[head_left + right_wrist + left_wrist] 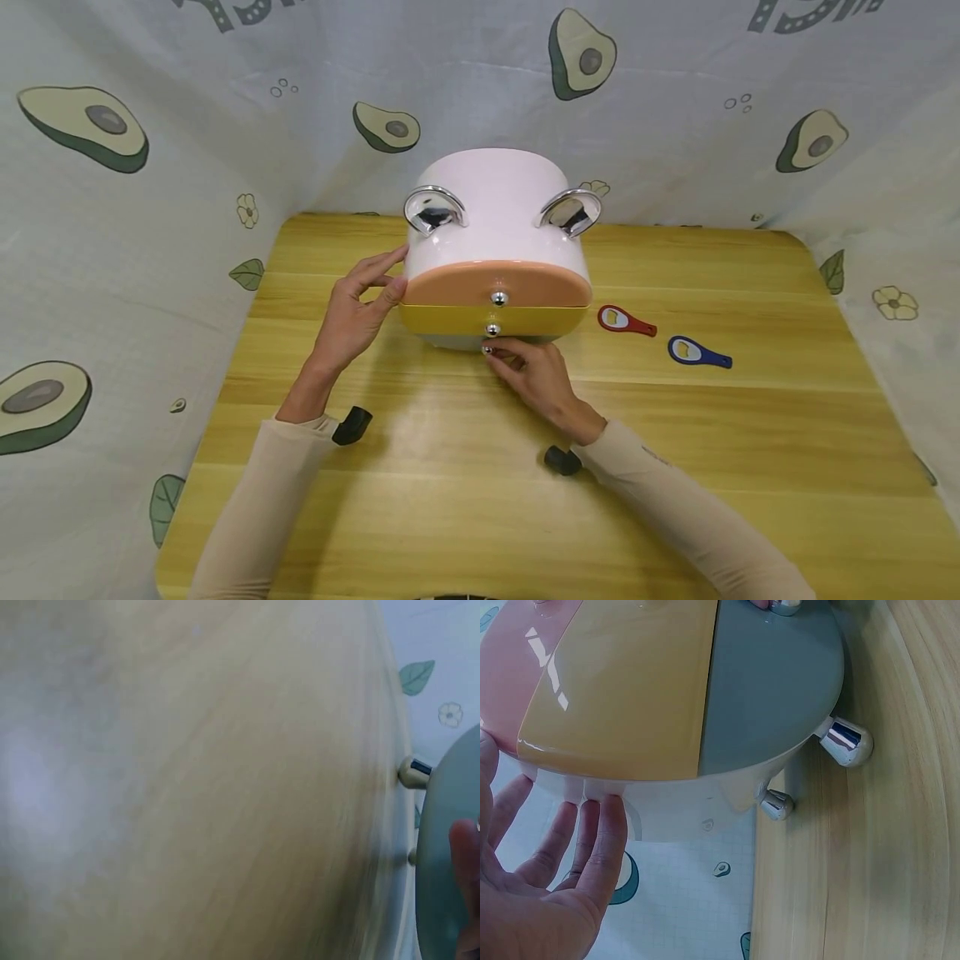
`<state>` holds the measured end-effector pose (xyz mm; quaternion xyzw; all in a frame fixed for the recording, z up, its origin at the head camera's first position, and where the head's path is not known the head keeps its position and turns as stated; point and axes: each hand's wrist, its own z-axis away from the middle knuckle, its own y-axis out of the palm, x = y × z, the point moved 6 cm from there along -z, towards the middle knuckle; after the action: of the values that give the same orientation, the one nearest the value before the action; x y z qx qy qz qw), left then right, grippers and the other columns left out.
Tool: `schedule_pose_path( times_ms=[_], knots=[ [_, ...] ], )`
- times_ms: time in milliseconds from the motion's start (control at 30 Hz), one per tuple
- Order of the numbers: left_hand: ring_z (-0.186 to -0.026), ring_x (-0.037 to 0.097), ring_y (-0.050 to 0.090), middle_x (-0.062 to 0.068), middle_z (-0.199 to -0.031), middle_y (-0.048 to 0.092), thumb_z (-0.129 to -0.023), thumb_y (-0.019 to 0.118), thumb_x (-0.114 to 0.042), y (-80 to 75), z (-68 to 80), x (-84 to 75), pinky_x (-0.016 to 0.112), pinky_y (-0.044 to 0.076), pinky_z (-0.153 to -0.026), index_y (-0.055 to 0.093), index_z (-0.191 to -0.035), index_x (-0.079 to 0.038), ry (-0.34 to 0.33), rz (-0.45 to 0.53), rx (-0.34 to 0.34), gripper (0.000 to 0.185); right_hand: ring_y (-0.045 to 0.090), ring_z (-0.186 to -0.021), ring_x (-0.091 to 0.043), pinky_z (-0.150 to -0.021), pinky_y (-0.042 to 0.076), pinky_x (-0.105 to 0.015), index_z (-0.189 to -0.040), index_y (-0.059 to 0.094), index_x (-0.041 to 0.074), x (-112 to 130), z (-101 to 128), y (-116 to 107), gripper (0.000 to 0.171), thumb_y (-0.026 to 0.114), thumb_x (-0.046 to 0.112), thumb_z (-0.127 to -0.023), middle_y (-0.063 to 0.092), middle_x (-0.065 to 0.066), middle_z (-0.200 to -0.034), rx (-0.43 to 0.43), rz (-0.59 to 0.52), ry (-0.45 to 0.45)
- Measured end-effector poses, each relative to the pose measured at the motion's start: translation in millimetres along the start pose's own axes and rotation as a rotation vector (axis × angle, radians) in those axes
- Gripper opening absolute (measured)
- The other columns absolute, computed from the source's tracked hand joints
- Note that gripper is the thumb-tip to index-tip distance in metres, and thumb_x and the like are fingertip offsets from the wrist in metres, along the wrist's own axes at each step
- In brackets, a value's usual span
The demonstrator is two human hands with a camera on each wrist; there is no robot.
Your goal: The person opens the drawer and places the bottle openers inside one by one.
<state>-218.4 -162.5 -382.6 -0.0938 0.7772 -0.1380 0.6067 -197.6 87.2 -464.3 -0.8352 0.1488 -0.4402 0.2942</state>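
Your beige-sleeved left forearm [251, 517] angles forward, and your left hand [354, 321] is raised with its fingers [604, 851] extended and slightly spread, the thumb [388, 294] apart from them. Your beige-sleeved right forearm [682, 510] reaches diagonally inward; your right hand [542, 379] pinches between thumb and forefinger [516, 343].

A red bottle opener [635, 324] lies on the yellow wooden counter [772, 450], with a blue bottle opener [707, 357] near it, not touching. A pale cloth [480, 100] hangs behind and at both sides. It has cut avocados [573, 42], green leaves [247, 274], little flowers [895, 302] and big gray letters [802, 23] up high.
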Motion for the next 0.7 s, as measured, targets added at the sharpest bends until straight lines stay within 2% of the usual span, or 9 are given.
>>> schedule_pose_path(
  times_ms=[233,700],
  knots=[
    [-0.105,0.012,0.061,0.000,-0.145,0.054,-0.101,0.061,-0.024,0.4,-0.5,-0.8,0.023,0.052,-0.084,0.056,-0.144,-0.028,-0.003,-0.008,0.001,0.044,0.072,-0.064,-0.013,-0.058,0.056,-0.026,-0.099,0.080,0.009,1.6,-1.0,0.1,0.013,0.079,0.008,-0.085,0.078,-0.004,-0.082,-0.043,-0.024,-0.051],
    [-0.106,0.013,0.061,0.000,-0.144,0.054,-0.101,0.062,-0.024,0.7,0.5,0.0,0.020,0.053,-0.082,0.057,-0.144,-0.027,-0.011,0.003,0.002,0.044,0.074,-0.069,-0.015,-0.059,0.058,-0.026,-0.098,0.080,0.007,-0.4,0.3,2.9,0.012,0.078,0.005,-0.086,0.078,-0.007,-0.081,-0.048,-0.076,-0.043]
  ],
)
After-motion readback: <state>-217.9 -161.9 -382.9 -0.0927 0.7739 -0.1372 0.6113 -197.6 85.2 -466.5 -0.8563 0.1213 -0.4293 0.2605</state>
